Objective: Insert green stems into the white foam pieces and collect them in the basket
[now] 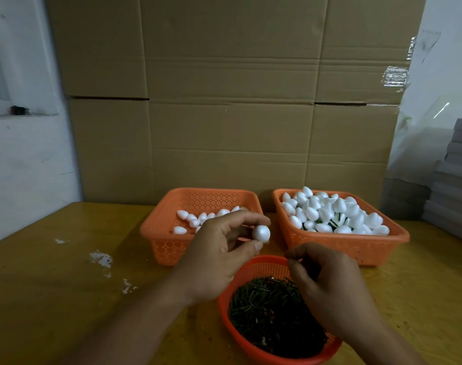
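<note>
My left hand (214,248) pinches 1 white egg-shaped foam piece (261,233) between thumb and fingertips, holding it in the air in front of the left basket. My right hand (327,280) hovers over the round bowl with its fingers (294,255) curled and drawn together at the tips; I cannot tell whether they pinch a stem.

Directly under the right hand stands a round red-orange perforated plastic bowl (253,335), filled with short dark green stems (266,306). It sits on the yellow-brown wooden desk (53,299), nearest to me.

Behind the bowl, 2 rectangular orange perforated plastic baskets stand side by side. The left basket (166,233) holds a thin scatter of loose white foam pieces (190,218). The right basket (377,248) is heaped with white foam pieces (330,212); green stems show among several of them.

White crumbs (102,259) lie on the desk, left of my left forearm. A wall of brown cardboard boxes (232,101) rises behind the baskets.
</note>
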`<state>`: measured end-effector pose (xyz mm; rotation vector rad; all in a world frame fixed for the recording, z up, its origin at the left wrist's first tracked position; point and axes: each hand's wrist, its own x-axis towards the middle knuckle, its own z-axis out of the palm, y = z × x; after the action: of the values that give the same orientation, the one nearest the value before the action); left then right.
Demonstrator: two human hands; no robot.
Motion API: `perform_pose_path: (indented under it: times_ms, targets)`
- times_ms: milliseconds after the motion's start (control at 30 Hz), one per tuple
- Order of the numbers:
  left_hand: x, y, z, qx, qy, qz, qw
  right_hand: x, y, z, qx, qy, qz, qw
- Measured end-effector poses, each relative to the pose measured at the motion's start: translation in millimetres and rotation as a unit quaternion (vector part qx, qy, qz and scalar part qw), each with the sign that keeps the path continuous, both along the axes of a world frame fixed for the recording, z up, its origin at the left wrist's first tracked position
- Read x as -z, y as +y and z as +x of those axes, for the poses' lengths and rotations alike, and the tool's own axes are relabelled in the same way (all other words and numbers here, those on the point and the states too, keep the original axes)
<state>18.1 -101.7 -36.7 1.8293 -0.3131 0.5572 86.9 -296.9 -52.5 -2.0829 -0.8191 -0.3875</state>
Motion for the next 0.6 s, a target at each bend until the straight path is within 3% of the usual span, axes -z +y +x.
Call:
perform_pose_path:
  times_ms: [300,433,600]
  targets:
    - [12,-8,-18,0.053,0.014,-0.066,0.996,-2,-2,-2,-0.024,-0.02,-0.121,0.992]
    - [13,-11,-22,0.068,0.043,-0.102,0.992,-2,2,-7,-0.059,-0.022,-0.248,0.967]
    - [11,-13,-24,0.104,0.068,-0.131,0.984,4,10,-13,-0.015,-0.05,-0.377,0.925]
